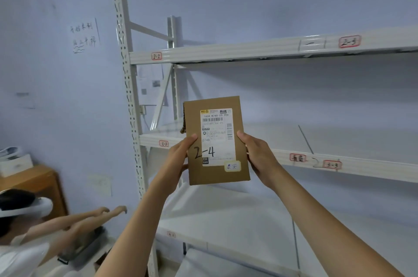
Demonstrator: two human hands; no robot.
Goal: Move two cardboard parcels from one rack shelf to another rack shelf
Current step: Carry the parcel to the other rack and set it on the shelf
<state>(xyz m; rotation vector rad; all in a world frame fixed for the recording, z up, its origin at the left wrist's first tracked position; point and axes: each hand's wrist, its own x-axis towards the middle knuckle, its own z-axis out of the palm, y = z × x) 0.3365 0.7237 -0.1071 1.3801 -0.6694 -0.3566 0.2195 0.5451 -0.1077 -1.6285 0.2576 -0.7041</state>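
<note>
A flat brown cardboard parcel [241, 172] is held upright in front of the white rack, its white shipping label facing me with "2-4" handwritten on it. My left hand [178, 156] grips its left edge, thumb on the front. On the opposite side my right hand [257, 154] holds the right edge the same way. The parcel hangs in the air before the shelf beam tagged 3-2 [163, 143]. Higher up runs the beam tagged 2-2 [156, 56]. No second parcel is in view.
The white rack upright [130, 86] stands at the left, with a lower shelf [226, 220] below my arms. Another person [20, 215] with arms stretched out is at the bottom left, beside a wooden cabinet [36, 184]. A handwritten paper note [84, 35] hangs on the wall.
</note>
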